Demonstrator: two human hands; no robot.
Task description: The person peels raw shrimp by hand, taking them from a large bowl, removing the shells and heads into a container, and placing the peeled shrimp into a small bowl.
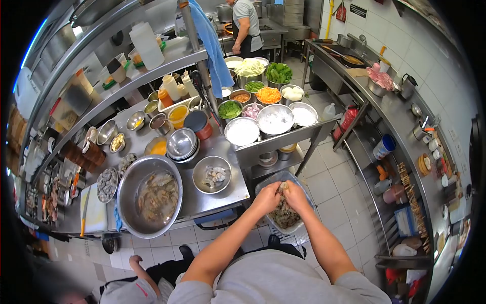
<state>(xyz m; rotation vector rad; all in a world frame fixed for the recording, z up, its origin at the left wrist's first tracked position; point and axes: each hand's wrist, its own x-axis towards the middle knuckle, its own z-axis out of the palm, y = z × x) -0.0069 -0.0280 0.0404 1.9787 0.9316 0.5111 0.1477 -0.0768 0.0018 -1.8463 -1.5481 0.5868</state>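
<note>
My left hand [268, 198] and my right hand [296, 196] meet with fingertips pinched together around a small greyish shrimp [283, 186], mostly covered by the fingers. Both are above a clear plastic bin [309, 201] lined with a heap of shrimp shells [285, 217]. Left of my hands, on the steel table, a metal bowl [198, 185] holds a few peeled shrimp [214, 175]. Farther left, a large metal basin [132, 215] contains unpeeled shrimp [158, 195] in cloudy water. Beside it is a smaller bowl of grey shrimp [107, 185].
A cutting board [95, 213] with a knife [85, 215] lies at the table's left. Bowls of chopped vegetables and white powder [275, 117] stand ahead. One co-worker [246, 28] is at the stove; another person [132, 291] is at lower left. A steel counter [385, 106] runs along the right.
</note>
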